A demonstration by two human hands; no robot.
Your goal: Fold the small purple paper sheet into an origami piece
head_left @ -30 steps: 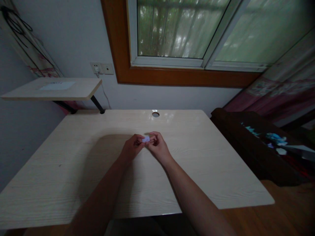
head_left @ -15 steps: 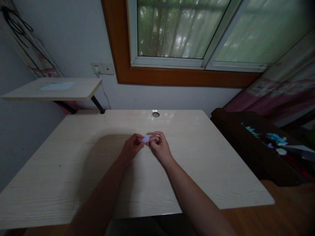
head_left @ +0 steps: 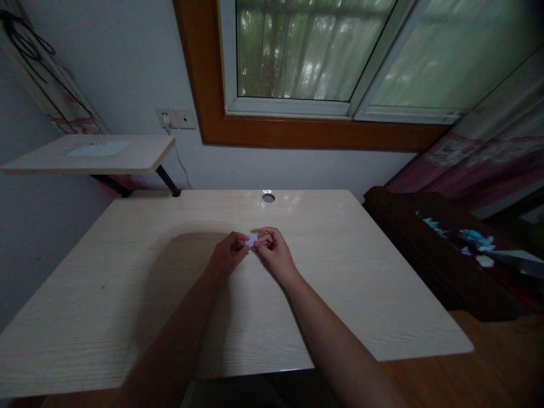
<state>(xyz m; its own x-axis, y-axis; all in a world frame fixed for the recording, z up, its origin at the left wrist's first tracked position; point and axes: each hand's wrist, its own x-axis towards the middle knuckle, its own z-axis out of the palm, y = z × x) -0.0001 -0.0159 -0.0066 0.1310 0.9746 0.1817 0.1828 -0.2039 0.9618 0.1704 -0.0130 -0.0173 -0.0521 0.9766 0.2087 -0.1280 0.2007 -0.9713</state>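
Between my two hands is a small pale lilac piece [head_left: 251,241] that looks like folded paper, held just above the middle of the desk [head_left: 340,294]. My left hand [head_left: 228,250] pinches its left side between thumb and fingers. On the right side, my right hand [head_left: 274,249] grips it with thumb and bent fingers, the index finger reaching out past its upper edge. Fingertips cover both sides of the piece, and its folds are too small to make out.
A raised shelf [head_left: 140,161] with a white sheet [head_left: 98,149] on it stands at the back left. A round cable hole [head_left: 268,198] lies near the desk's rear edge. To the right is a dark brown piece of furniture [head_left: 425,243] with small items on it.
The fingers of my right hand have shifted slightly on the lilac piece, the thumb now lying nearer its front. My left hand keeps its pinch in nearly the same place.
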